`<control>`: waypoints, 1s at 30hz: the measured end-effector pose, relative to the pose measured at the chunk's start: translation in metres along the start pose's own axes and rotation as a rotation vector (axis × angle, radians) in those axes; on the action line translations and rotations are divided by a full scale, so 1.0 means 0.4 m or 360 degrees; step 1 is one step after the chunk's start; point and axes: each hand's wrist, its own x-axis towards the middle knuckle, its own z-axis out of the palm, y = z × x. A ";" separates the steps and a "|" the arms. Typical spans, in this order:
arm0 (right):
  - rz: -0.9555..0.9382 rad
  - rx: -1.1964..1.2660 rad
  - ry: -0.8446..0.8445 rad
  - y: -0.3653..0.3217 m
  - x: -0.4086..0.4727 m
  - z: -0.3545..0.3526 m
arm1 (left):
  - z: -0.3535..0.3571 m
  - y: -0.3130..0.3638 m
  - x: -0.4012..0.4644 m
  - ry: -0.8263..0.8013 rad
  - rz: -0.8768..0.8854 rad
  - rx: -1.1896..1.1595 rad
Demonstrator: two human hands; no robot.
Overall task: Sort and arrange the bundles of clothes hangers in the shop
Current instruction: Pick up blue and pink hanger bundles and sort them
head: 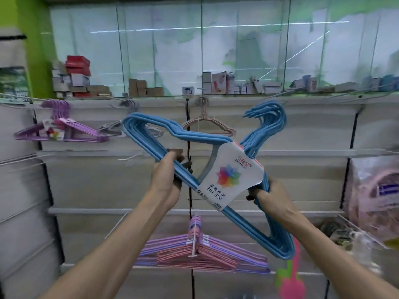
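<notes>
While tilted between both hands, blue hangers point(218, 169): left hand point(167, 175) grips bar, right hand point(266, 194) grips shoulder.

Lighting: even, bright, diffuse; no hard shadows. Glare: pale streaks of reflected strip light ran across the glass panels point(164, 50). Blur: motion smear softened everything left and right of those panels. Distortion: wide-angle bowing of the shelf edges below them.
</notes>
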 end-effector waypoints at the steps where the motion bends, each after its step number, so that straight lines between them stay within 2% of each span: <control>1: 0.0005 -0.0010 -0.0002 0.004 0.001 0.010 | -0.017 -0.004 0.006 -0.0012 -0.0018 0.0010; 7: 0.0086 -0.0152 0.0031 0.057 0.001 0.004 | -0.071 -0.069 0.063 -0.0042 -0.0211 -0.0118; 15: 0.0086 -0.0293 -0.0049 0.195 0.068 -0.081 | -0.016 -0.240 0.098 0.0100 -0.0424 -0.0397; 24: 0.0101 -0.0494 -0.0181 0.372 0.189 -0.168 | 0.036 -0.435 0.142 0.0171 -0.0484 -0.0540; 30: 0.0048 -0.0618 -0.0325 0.448 0.259 -0.205 | 0.054 -0.547 0.166 0.0365 -0.0554 -0.0644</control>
